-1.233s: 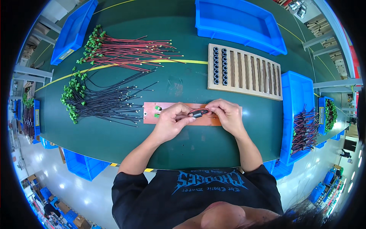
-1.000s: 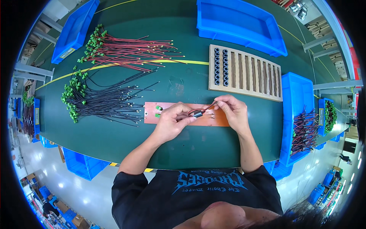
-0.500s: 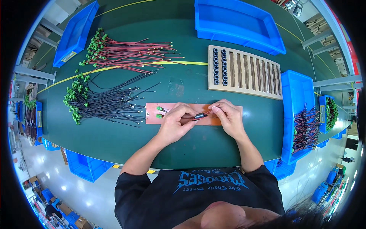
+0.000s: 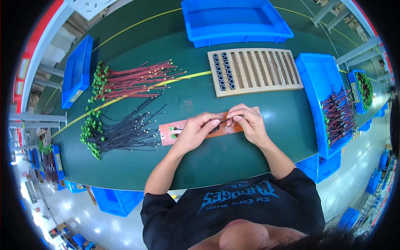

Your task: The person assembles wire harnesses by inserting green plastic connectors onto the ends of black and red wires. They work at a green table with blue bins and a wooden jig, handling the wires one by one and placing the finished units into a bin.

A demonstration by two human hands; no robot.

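Observation:
My left hand [image 4: 199, 130] is closed, thumb and fingers pinching dark wires [image 4: 224, 122] above a pinkish-orange board [image 4: 165, 137]. Opposite it, my right hand [image 4: 249, 125] grips the same wires between thumb and fingertips, so a short stretch spans the two hands. A black sleeve-like core on these wires is mostly covered by my left fingers. Small green connectors [image 4: 173, 132] rest at the board's left end, beside my left hand.
Red wires [image 4: 141, 77] and black wires [image 4: 129, 127] with green connectors lie bundled on the left. Beyond my hands is a slotted wooden rack [image 4: 258, 88] holding black cores [image 4: 218, 71]. Blue bins stand behind [image 4: 239, 39] and at right [image 4: 312, 73], the latter holding wire assemblies [image 4: 337, 112].
The head view has turned and shifted. The black core, visible between my hands before, is now mostly behind my left fingers. Both hands keep their grip, with the wires drawn between them.

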